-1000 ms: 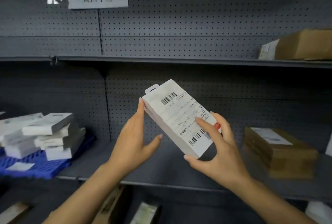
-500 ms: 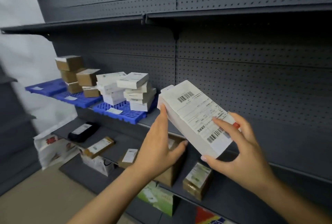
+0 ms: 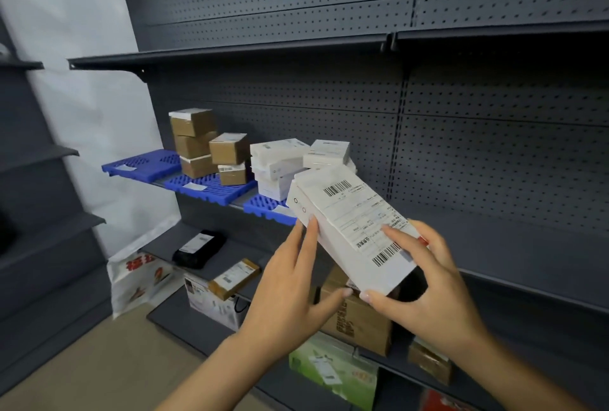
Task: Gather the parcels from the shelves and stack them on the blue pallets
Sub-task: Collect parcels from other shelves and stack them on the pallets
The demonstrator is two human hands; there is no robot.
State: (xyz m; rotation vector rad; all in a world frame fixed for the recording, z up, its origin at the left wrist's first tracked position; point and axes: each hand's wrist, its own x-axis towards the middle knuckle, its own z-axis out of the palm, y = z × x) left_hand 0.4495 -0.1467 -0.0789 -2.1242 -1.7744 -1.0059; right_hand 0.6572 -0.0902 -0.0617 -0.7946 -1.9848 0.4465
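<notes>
White card makes up the parcel [image 3: 354,232], a long flat box held in the air in front of the dark grey shelving [image 3: 494,153]. Its long axis runs on a slant: the far end points up and to the left, toward the blue pallets [image 3: 211,191], and the near end dips down and right toward the person. The broad face with the shipping label and two barcodes is turned up.

The left hand [image 3: 290,288] lies along the parcel's left edge, fingers straight and pressed flat against the side, thumb spread out beneath it. The right hand [image 3: 425,282] grips the near end, forefinger laid across the label and thumb curled under the bottom corner.

On the pallets, beyond the parcel's far tip, stand a stack of white boxes [image 3: 280,166] and, further left, brown cartons [image 3: 204,146]. Below the parcel, on a lower shelf, sits a large brown carton [image 3: 359,318].
</notes>
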